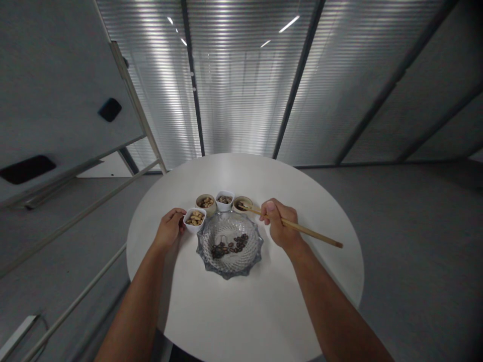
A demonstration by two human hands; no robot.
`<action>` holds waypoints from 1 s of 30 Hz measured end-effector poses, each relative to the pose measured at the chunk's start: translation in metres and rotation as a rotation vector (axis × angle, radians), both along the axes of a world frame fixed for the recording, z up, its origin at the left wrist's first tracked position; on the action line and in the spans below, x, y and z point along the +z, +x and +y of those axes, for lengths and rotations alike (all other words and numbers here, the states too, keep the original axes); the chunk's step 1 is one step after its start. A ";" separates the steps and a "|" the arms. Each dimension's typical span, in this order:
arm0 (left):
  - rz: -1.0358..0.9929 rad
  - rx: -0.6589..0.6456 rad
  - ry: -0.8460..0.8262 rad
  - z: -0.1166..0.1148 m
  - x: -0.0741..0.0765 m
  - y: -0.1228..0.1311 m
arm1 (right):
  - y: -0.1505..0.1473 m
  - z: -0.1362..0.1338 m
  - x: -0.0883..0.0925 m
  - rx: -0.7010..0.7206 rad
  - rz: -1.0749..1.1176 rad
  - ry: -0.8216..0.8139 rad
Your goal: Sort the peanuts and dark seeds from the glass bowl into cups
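Right hand (279, 227) gripping chopsticks (314, 234), tips in bowl (249, 200)

The right hand (277, 227) is covering the middle of the chopsticks (315, 234), whose tips are dipping into the round bowl (242, 204), too small to tell what they are touching. The left hand (169, 230) is meeting the square bowl (194, 219), its grip too small to judge. Both forearms (138, 301) are running off the bottom edge.

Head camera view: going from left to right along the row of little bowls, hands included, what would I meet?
In order: left hand → white bowl of pale nuts → first tan bowl → second white bowl → second tan bowl → right hand → tail end of its chopsticks.
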State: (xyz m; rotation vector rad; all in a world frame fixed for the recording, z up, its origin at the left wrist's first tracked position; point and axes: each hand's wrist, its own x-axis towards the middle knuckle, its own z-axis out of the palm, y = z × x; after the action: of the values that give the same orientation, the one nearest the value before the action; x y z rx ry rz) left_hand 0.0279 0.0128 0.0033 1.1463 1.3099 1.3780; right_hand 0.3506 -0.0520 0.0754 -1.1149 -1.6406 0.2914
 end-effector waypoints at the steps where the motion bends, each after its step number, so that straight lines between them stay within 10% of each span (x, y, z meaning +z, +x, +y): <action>1: -0.001 -0.002 0.002 0.000 0.000 0.000 | 0.000 0.000 0.000 -0.002 0.008 -0.016; 17: 0.036 0.003 0.001 -0.002 0.007 0.003 | -0.026 -0.006 -0.003 0.440 0.196 -0.390; 30: -0.003 0.009 0.005 -0.002 0.005 0.004 | -0.029 -0.006 -0.012 0.505 0.120 -0.487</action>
State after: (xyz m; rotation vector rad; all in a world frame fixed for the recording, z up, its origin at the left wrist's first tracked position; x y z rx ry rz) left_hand 0.0319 0.0109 0.0084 1.1423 1.3122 1.3897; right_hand 0.3215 -0.0577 0.0634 -0.9853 -1.7717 1.1111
